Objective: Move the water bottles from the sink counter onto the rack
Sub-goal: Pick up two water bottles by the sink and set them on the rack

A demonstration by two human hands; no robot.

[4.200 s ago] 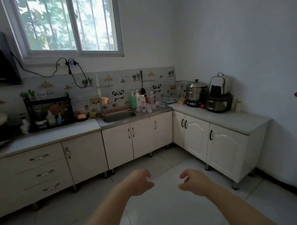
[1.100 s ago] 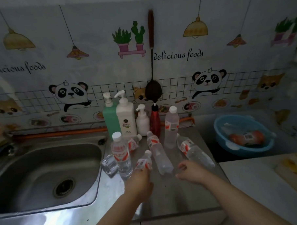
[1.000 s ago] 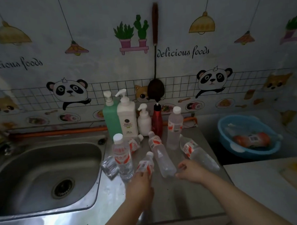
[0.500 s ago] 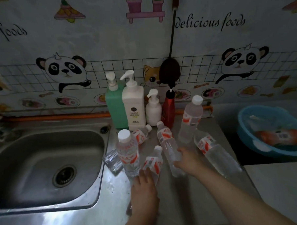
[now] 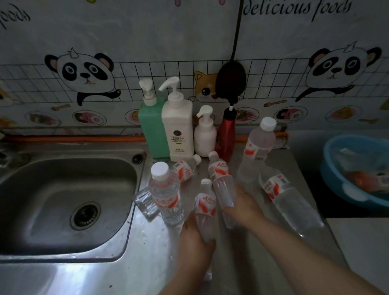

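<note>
Several clear water bottles with red-and-white labels lie or stand on the steel counter point(image 5: 243, 268) right of the sink. My left hand point(image 5: 194, 245) grips the lower part of a small lying bottle point(image 5: 205, 206). My right hand point(image 5: 244, 204) holds a longer lying bottle point(image 5: 220, 179), fingers curled round its body. An upright bottle point(image 5: 166, 193) stands just left of my left hand, another upright bottle point(image 5: 257, 149) behind my right hand. One more lying bottle point(image 5: 287, 199) lies to the right, and a small one point(image 5: 185, 169) lies near the soap dispensers. The rack is out of view.
The steel sink basin point(image 5: 64, 204) fills the left. Green point(image 5: 152, 127) and white point(image 5: 177, 125) pump dispensers, a small white pump bottle point(image 5: 205, 133) and a red bottle point(image 5: 227, 132) stand against the tiled wall. A blue plastic basin point(image 5: 338, 185) sits at the right in a dark gap.
I walked up to the sink counter and leaned in. Both hands reached forward; my left hand closed round the small lying bottle and my right hand round the longer one.
</note>
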